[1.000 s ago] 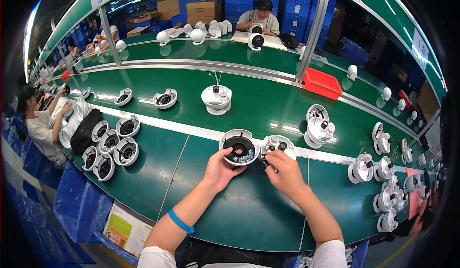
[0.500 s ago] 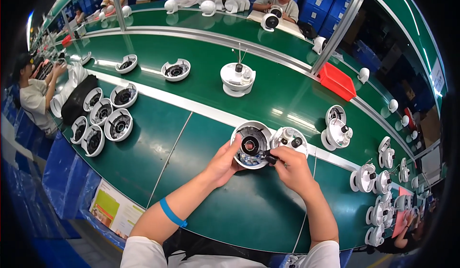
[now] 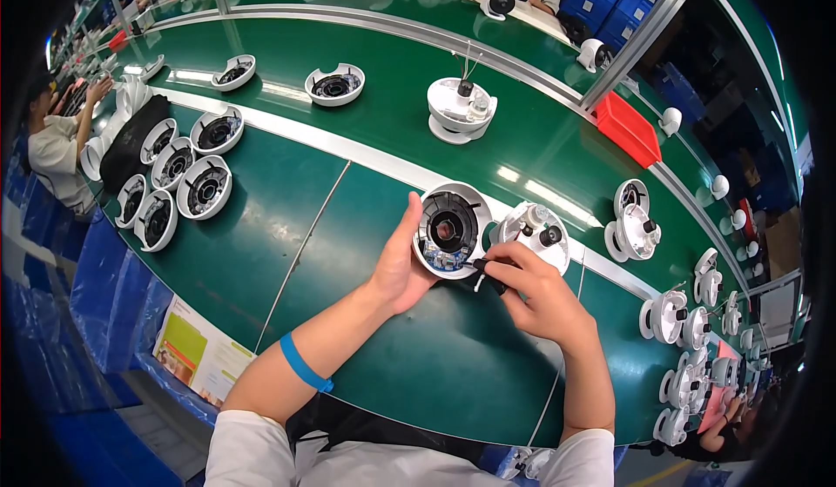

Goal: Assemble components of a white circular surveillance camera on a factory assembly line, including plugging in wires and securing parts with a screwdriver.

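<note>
My left hand [image 3: 401, 269] grips a white round camera housing [image 3: 478, 208] from its left side, thumb standing up beside the rim. Inside the tilted housing sit a black ring [image 3: 427, 222] with a centre hole and a small blue circuit board [image 3: 444, 258]. At the board's right end, my right hand [image 3: 538, 294] pinches a small black part [image 3: 489, 271] against the housing's lower right edge; its fingers partly hide that part. A thin white piece [image 3: 477, 284] sticks out below it. Right behind my right hand lies a white half-dome assembly [image 3: 533, 217] with a black cylinder.
Several open housings [image 3: 205, 188] stand at the left beside a black bag [image 3: 131, 152]. On the green belt are another white assembly [image 3: 459, 113] with upright wires and a red tray [image 3: 627, 130]. More assemblies [image 3: 669, 317] crowd the right. Co-workers sit across and at the left.
My left thumb has lifted off the housing's rim. The housing is tilted differently, and a white piece now shows below the black part in my right hand. The whole view has shifted.
</note>
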### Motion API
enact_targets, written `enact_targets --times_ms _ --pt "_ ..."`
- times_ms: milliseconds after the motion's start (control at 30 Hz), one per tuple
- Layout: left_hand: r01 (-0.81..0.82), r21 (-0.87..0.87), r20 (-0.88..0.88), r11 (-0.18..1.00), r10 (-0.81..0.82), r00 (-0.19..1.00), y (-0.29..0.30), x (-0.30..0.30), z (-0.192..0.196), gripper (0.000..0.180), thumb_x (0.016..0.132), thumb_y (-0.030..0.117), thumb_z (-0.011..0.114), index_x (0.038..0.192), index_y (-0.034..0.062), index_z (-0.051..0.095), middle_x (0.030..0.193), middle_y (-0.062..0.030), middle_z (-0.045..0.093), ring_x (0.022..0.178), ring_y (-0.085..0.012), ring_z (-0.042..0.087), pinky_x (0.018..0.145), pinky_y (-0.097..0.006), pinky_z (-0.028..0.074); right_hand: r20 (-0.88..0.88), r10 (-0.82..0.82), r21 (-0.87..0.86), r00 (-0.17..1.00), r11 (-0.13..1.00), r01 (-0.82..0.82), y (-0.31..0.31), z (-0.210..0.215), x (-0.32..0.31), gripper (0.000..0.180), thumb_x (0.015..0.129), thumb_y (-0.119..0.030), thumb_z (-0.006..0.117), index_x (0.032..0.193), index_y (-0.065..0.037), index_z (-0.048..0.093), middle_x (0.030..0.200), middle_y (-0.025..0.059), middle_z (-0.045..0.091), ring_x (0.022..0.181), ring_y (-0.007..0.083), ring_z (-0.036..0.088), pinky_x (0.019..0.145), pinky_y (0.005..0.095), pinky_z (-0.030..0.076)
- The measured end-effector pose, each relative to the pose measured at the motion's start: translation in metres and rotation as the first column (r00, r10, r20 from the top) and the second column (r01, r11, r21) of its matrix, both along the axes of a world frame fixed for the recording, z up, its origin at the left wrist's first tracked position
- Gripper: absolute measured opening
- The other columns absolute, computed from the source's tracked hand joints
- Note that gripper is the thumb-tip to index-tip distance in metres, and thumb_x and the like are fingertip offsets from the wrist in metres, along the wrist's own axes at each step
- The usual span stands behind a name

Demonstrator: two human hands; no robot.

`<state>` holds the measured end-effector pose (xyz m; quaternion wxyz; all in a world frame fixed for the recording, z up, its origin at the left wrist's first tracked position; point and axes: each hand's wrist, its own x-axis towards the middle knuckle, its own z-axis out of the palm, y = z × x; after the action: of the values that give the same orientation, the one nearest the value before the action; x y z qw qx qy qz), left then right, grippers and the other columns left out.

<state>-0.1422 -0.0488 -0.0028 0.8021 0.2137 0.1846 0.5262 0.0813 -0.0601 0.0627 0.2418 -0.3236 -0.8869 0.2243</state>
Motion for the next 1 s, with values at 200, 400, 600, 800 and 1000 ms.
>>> enact_targets --times_ms 200,400,600,800,1000 --pt "-0.006 0.039 0.017 0.999 0.005 1.000 0.001 0.000 -0.004 0.076 0.107 0.067 0.034 0.150 0.0057 0.047 0.141 -0.0122 0.059 0.131 -0.0260 0.058 0.112 -0.047 0.048 0.023 -0.015 -0.029 1.000 0.999 0.016 0.000 -0.004 0.001 0.033 0.078 0.010 0.063 0.110 0.002 0.069 0.116 0.0154 0.065 0.098 0.0351 0.069 0.086 0.0403 0.058" --pt "0.025 0.031 0.027 0.999 -0.026 0.999 0.000 0.002 -0.004 0.072 0.107 0.064 0.038 0.149 0.0066 0.048 0.139 -0.0106 0.060 0.129 -0.0244 0.059 0.111 -0.046 0.048 -0.038 -0.103 -0.170 0.994 0.981 0.095 -0.003 -0.009 -0.001 0.032 0.079 0.008 0.062 0.111 0.004 0.069 0.120 0.0179 0.067 0.101 0.0373 0.070 0.088 0.0398 0.057" --pt "0.028 0.080 -0.007 0.996 -0.027 1.000 0.002 0.001 -0.012 0.071 0.107 0.064 0.040 0.149 0.0072 0.047 0.140 -0.0089 0.060 0.131 -0.0229 0.057 0.113 -0.045 0.046 -0.021 -0.022 -0.158 1.000 0.987 0.018 -0.002 -0.003 -0.002 0.032 0.080 0.008 0.063 0.112 0.005 0.068 0.120 0.0174 0.068 0.102 0.0385 0.069 0.087 0.0405 0.058" --pt "0.046 0.052 -0.003 0.998 -0.046 0.999 0.001 0.002 -0.010 0.072 0.107 0.065 0.039 0.150 0.0075 0.047 0.143 -0.0096 0.059 0.133 -0.0233 0.057 0.114 -0.045 0.046 0.032 0.031 -0.074 0.999 0.997 -0.028 -0.001 -0.004 0.001 0.033 0.079 0.011 0.065 0.110 0.002 0.071 0.119 0.0160 0.068 0.101 0.0373 0.070 0.084 0.0394 0.058" --pt "0.066 0.061 0.020 0.996 -0.068 0.998 0.001 0.001 -0.011 0.072 0.107 0.065 0.039 0.150 0.0074 0.047 0.143 -0.0102 0.059 0.131 -0.0239 0.058 0.113 -0.046 0.047 -0.004 -0.069 -0.173 0.998 0.983 0.067 0.002 -0.015 0.002 0.033 0.079 0.011 0.063 0.110 0.002 0.071 0.121 0.0178 0.068 0.101 0.0381 0.070 0.085 0.0403 0.059"
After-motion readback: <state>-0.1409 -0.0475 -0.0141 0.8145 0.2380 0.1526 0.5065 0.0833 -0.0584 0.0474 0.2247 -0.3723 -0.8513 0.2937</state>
